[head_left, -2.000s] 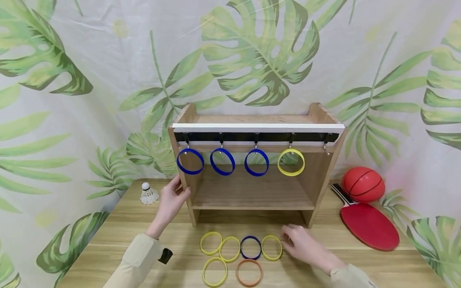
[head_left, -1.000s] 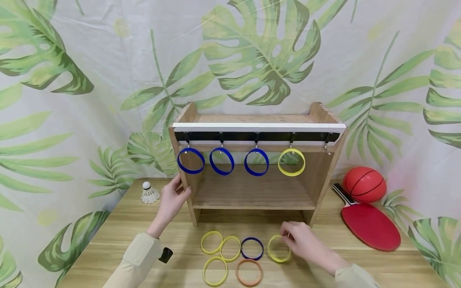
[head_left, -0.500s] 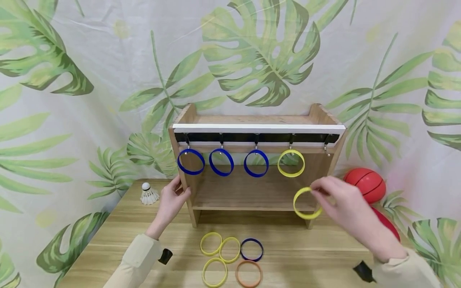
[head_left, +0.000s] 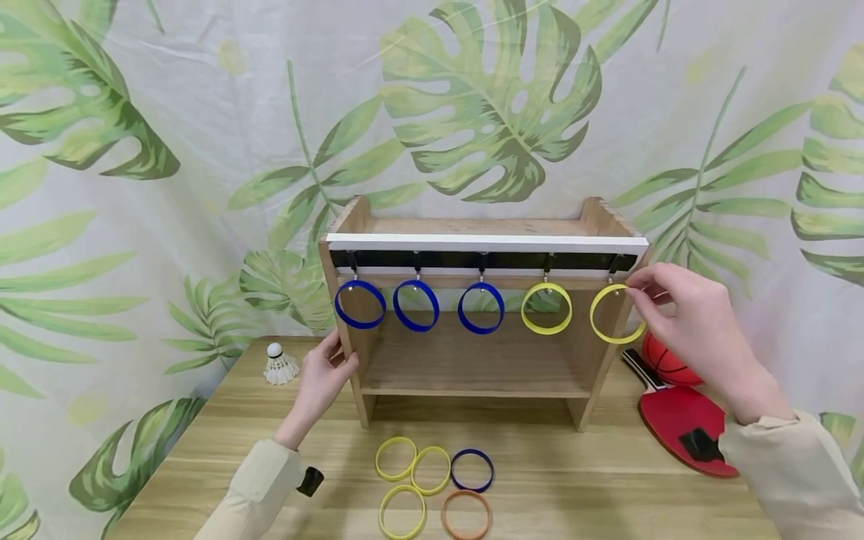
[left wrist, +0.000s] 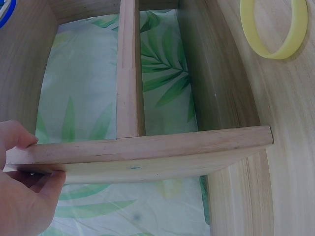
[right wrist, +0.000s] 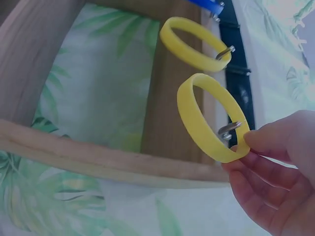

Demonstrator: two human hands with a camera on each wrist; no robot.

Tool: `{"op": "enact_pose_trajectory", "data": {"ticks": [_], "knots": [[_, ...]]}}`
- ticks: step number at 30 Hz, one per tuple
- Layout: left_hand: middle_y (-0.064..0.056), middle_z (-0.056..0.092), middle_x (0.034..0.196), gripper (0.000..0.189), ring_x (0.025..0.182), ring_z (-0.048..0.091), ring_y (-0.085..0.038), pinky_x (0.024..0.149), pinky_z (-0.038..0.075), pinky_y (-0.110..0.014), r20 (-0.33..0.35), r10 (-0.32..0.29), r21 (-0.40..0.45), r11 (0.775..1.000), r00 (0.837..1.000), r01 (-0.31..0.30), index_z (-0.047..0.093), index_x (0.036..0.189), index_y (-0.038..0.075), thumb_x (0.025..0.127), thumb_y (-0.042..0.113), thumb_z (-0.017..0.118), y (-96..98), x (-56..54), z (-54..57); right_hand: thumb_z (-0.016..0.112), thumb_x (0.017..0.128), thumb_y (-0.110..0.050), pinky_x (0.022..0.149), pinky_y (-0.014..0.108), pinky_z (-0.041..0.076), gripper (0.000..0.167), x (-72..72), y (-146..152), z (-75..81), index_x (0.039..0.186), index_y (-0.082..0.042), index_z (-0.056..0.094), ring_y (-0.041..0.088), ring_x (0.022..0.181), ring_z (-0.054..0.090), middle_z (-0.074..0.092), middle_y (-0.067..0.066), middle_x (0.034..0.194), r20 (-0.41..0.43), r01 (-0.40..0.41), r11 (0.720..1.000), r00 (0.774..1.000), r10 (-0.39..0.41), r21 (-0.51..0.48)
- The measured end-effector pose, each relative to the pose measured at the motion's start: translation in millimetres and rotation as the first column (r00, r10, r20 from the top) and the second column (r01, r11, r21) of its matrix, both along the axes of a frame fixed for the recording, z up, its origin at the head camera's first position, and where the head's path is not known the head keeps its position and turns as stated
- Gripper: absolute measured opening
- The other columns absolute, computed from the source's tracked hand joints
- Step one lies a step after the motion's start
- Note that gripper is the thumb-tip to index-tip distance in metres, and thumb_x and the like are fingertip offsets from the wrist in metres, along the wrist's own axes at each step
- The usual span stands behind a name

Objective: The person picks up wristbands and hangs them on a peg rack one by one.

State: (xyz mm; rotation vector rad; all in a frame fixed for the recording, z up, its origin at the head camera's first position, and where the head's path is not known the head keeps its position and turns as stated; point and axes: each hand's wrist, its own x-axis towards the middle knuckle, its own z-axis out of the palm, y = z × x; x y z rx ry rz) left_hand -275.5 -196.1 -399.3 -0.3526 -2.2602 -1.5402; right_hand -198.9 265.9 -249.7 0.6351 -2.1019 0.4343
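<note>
My right hand pinches a yellow wristband between thumb and fingers at the rightmost hook of the rack. In the right wrist view the hook's tip shows inside that wristband. With my left hand I grip the left side panel of the wooden shelf; in the left wrist view the thumb and fingers lie on both faces of the panel. Three blue wristbands and another yellow wristband hang from the other hooks.
On the table before the shelf lie several yellow wristbands, a dark blue one and an orange one. A shuttlecock stands at the left. To the right are a red table tennis paddle and a red ball.
My right hand has picked up the yellow wristband from the right of the table row and raised it to the last hook. My left hand has stayed on the shelf panel.
</note>
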Motion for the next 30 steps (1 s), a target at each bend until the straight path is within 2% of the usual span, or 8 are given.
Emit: {"op": "enact_pose_trajectory", "data": {"ticks": [7,9,15,19,21,25,28,30], "knots": [[-0.026,0.063,0.13,0.044,0.124,0.061,-0.037,0.097,0.058,-0.028,-0.005,0.003,-0.011,1.0,1.0,-0.003,0.058,0.133,-0.002,0.089,-0.006,0.059,-0.2,0.0,-0.1,0.076,0.073,0.013,0.074,-0.007,0.043,0.023,-6.3,4.6,-7.1,0.089,-0.003,0.069,-0.004,0.076,0.057,0.071,0.005,0.085,0.024,0.022,1.0,0.999,-0.022,0.0],[-0.026,0.063,0.129,0.043,0.124,0.061,-0.036,0.096,0.058,-0.027,-0.006,0.001,-0.007,1.0,1.0,-0.001,0.058,0.132,-0.002,0.089,-0.006,0.059,-0.2,0.1,-0.1,0.076,0.074,0.011,0.073,-0.008,0.042,0.022,-4.5,4.5,-7.7,0.089,-0.003,0.068,-0.005,0.077,0.056,0.071,0.005,0.085,0.031,0.042,0.999,0.999,-0.042,0.003],[-0.025,0.064,0.128,0.042,0.124,0.061,-0.036,0.097,0.057,-0.029,-0.002,-0.007,0.004,1.0,1.0,0.007,0.06,0.131,-0.001,0.089,-0.006,0.059,-0.5,0.3,-1.1,0.075,0.075,0.008,0.072,-0.004,0.043,0.023,15.8,1.1,-11.4,0.095,-0.003,0.069,0.003,0.077,0.06,0.071,0.006,0.088,0.007,0.078,0.997,0.997,-0.078,-0.008],[-0.025,0.065,0.127,0.042,0.123,0.061,-0.036,0.095,0.057,-0.022,-0.008,-0.007,0.002,1.0,1.0,0.007,0.06,0.13,-0.001,0.089,-0.007,0.058,-1.4,-0.2,-0.8,0.076,0.071,0.007,0.07,0.006,0.049,0.027,28.8,-9.5,-25.9,0.096,-0.003,0.07,0.014,0.076,0.063,0.071,0.005,0.089,-0.024,0.01,1.0,1.0,-0.01,0.022],[-0.024,0.065,0.127,0.043,0.122,0.062,-0.036,0.093,0.057,-0.02,-0.013,-0.004,-0.001,1.0,1.0,0.004,0.06,0.131,0.0,0.089,-0.007,0.058,-1.7,-0.1,0.0,0.075,0.082,-0.009,0.067,0.012,0.053,0.014,30.8,-18.3,-40.1,0.094,-0.004,0.07,0.013,0.074,0.064,0.071,0.003,0.086,-0.012,-0.033,0.998,0.999,0.034,0.058],[-0.025,0.064,0.129,0.045,0.123,0.061,-0.036,0.094,0.058,-0.025,-0.004,0.002,-0.008,1.0,1.0,-0.002,0.059,0.133,0.0,0.088,-0.007,0.058,-1.3,-0.3,1.4,0.077,0.08,-0.014,0.061,0.014,0.054,0.014,28.4,-40.7,-83.6,0.089,-0.009,0.068,0.008,0.07,0.064,0.067,-0.003,0.082,0.057,-0.12,0.987,0.992,0.114,0.108],[-0.026,0.064,0.129,0.046,0.123,0.061,-0.036,0.096,0.058,-0.029,0.005,0.004,-0.008,1.0,1.0,-0.004,0.058,0.134,0.0,0.088,-0.007,0.058,-1.0,-0.8,0.7,0.081,0.069,-0.001,0.059,0.01,0.052,0.025,22.2,-57.3,-126.1,0.087,-0.011,0.066,0.003,0.068,0.061,0.065,-0.006,0.079,0.113,-0.208,0.972,0.974,0.196,0.11],[-0.026,0.065,0.128,0.045,0.122,0.062,-0.037,0.095,0.059,-0.028,0.001,0.005,-0.008,1.0,1.0,-0.005,0.059,0.132,0.0,0.088,-0.007,0.058,-1.2,-1.0,-0.5,0.079,0.071,-0.001,0.057,0.008,0.051,0.023,18.7,-67.7,-154.0,0.085,-0.013,0.064,0.001,0.067,0.059,0.063,-0.007,0.077,0.187,-0.256,0.961,0.954,0.235,0.101]]}}
